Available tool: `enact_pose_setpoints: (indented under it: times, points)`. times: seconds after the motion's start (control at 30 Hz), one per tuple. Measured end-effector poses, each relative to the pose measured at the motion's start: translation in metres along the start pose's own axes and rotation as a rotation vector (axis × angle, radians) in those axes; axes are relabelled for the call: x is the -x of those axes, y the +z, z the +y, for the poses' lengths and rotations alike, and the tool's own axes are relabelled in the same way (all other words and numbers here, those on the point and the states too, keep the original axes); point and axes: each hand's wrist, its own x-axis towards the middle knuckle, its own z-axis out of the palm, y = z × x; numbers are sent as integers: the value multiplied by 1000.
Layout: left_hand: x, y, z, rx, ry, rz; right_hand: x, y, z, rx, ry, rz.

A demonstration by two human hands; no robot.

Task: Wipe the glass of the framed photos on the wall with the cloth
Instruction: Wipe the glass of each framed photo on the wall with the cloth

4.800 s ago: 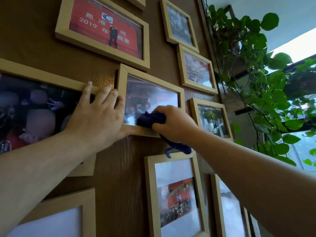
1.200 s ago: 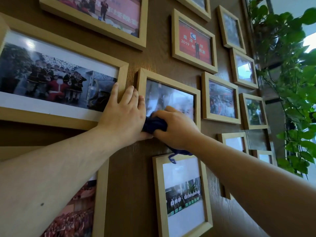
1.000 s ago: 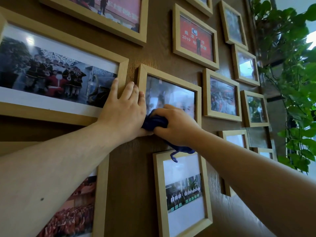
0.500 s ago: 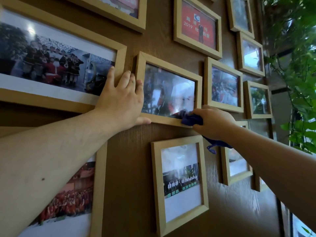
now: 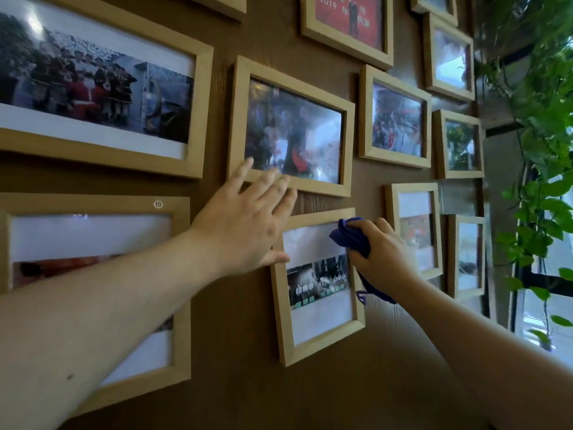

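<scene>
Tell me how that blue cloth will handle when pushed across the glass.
Likely floppy: the blue cloth is bunched in the right hand with a loose tail hanging below. Probably light, and it should slide easily over the portrait frame glass.

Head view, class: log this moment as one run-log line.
right hand: blue cloth on portrait frame glass | left hand: open, at its left edge

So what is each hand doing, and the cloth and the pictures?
left hand: open, fingers spread, by the upright frame's top left corner
right hand: closed around the cloth
blue cloth: bunched, pressed on the upright frame's glass
upright frame: hanging, being wiped near its top right
wide frame above: hanging, untouched by the cloth
</scene>
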Motion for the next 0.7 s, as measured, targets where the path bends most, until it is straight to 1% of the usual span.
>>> enact_pose_setpoints:
  times: [0.17,0.37,0.47,0.6,0.7]
  points:
    - [4,26,21,70,2,-130,6,16,-1,-57,82,-11]
    - [2,37,22,133,-63,-163,6,24,-20,-66,61,13]
    - [2,38,26,175,-80,-168,9,26,-38,-120,-21,2]
    - [1,42,27,212,-88,-154,17,34,-64,-74,-254,-33]
    - [0,43,28,211,-90,-147,19,36,-63,-57,-323,-29]
